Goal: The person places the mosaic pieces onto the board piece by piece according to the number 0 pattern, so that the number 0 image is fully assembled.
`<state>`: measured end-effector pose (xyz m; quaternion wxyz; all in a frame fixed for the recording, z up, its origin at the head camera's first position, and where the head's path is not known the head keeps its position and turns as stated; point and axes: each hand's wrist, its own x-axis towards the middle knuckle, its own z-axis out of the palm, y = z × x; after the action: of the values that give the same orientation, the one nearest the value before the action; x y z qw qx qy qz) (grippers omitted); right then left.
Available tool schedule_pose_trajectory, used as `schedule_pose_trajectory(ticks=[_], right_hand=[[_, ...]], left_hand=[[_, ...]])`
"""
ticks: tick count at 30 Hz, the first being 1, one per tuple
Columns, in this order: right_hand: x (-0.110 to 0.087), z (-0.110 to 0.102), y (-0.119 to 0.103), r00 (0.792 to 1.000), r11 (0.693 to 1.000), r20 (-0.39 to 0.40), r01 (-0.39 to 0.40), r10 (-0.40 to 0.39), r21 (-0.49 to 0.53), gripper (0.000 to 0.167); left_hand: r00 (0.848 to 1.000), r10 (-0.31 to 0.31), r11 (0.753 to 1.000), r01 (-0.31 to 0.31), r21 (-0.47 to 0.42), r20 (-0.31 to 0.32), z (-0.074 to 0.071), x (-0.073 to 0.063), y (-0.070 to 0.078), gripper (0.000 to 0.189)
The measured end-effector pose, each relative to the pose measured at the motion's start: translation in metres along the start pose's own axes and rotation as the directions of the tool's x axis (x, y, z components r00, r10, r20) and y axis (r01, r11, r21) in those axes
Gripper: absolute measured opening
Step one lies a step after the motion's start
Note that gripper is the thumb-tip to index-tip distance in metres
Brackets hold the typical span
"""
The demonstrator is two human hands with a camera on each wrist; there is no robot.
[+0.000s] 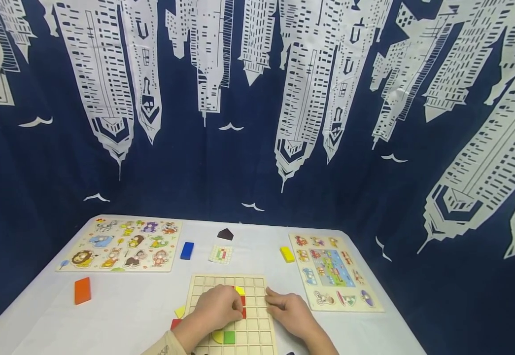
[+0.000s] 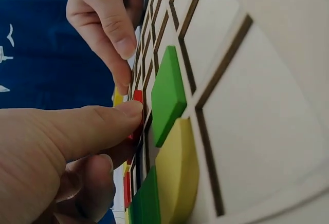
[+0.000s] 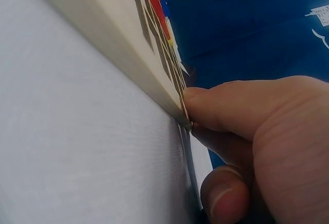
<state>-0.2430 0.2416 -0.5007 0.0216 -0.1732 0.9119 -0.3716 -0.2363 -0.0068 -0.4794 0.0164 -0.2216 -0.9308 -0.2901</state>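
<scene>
A wooden grid board point(image 1: 259, 323) lies on the table with coloured pieces in its squares. My left hand point(image 1: 219, 306) is over its middle; the left wrist view shows its thumb and finger pinching a red block point(image 2: 138, 99) at the grid. Nearer the wrist, a green square block point(image 2: 168, 98) sits beside a yellow rounded block point(image 2: 177, 170). Beyond the fingers, a yellow piece point(image 1: 240, 291) shows on the board. My right hand point(image 1: 296, 315) holds the board's right edge, thumb on top, as the right wrist view shows. The left palm hides several squares.
Animal puzzle board point(image 1: 120, 246) at back left, vehicle puzzle board point(image 1: 332, 271) at right. Between them are a blue block point(image 1: 187, 250), a pattern card point(image 1: 221, 254), a dark pentagon piece point(image 1: 225, 234) and a yellow block point(image 1: 287, 254). An orange block point(image 1: 82, 291) lies left.
</scene>
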Motion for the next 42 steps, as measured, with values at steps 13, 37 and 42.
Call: schedule_pose_trajectory(ticks=[13, 37, 42], right_hand=[[0.000, 0.000, 0.000, 1.000, 1.000, -0.007, -0.017, 0.017, -0.014, 0.030], [0.000, 0.002, 0.002, 1.000, 0.999, 0.003, -0.013, 0.013, 0.030, 0.032], [0.000, 0.003, 0.001, 1.000, 0.999, 0.000, -0.029, 0.029, 0.033, 0.031]], left_hand=[[1.000, 0.024, 0.999, -0.024, -0.038, -0.001, -0.020, -0.021, 0.001, 0.006], [0.987, -0.147, 0.949, 0.161, -0.273, 0.071, -0.065, -0.097, -0.107, 0.036], [0.988, -0.140, 0.952, 0.154, -0.266, 0.070, -0.066, -0.097, -0.108, 0.025]])
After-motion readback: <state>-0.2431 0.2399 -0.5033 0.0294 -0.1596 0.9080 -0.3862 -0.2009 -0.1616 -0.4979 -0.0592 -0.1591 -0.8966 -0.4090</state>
